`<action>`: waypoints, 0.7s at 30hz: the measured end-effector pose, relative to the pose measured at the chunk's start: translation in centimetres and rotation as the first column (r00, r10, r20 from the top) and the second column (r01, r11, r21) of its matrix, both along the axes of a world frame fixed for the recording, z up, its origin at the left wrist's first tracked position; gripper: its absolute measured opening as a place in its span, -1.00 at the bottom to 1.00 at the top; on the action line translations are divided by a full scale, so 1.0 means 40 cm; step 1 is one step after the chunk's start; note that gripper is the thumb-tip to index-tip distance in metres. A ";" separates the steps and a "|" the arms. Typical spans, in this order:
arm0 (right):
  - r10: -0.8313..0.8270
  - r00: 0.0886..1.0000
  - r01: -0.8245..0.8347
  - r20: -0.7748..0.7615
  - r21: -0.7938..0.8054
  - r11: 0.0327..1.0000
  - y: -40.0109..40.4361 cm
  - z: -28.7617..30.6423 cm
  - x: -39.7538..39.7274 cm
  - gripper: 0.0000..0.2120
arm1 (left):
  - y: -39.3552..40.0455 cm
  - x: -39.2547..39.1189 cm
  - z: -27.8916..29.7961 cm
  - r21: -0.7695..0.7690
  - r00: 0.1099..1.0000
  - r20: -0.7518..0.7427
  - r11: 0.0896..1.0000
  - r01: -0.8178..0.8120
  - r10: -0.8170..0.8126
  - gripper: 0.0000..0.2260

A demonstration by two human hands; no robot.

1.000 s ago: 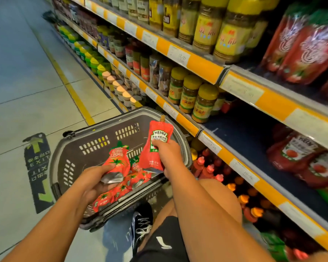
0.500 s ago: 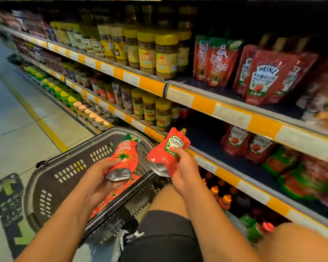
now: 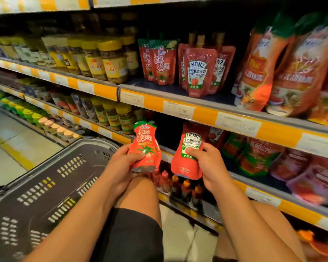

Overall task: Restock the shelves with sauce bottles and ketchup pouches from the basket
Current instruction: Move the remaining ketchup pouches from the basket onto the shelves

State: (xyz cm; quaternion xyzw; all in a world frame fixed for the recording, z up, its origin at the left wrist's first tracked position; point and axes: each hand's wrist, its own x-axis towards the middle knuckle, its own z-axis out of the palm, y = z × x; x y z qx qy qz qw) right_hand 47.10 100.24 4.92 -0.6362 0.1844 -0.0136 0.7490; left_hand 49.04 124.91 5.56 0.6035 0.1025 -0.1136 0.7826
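The left hand (image 3: pixel 121 167) held a green-topped ketchup pouch (image 3: pixel 145 146) upright, its grip closed round the lower half. The right hand (image 3: pixel 206 163) gripped a Heinz pouch (image 3: pixel 187 157) the same way, thumb across its label. Both pouches stood side by side, apart, in front of the middle shelf (image 3: pixel 235 176). The grey basket (image 3: pixel 45 186) lay tilted to the left of the person's knee. On the upper shelf (image 3: pixel 178 108) matching pouches (image 3: pixel 199 72) stood beside yellow-lidded jars (image 3: pixel 110 61).
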 end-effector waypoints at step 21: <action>-0.244 0.967 0.217 -0.075 -0.262 0.940 -0.159 -0.008 0.097 -0.59 | -0.079 0.204 -0.025 -0.050 0.995 -0.034 0.994 0.095 -0.097 -0.51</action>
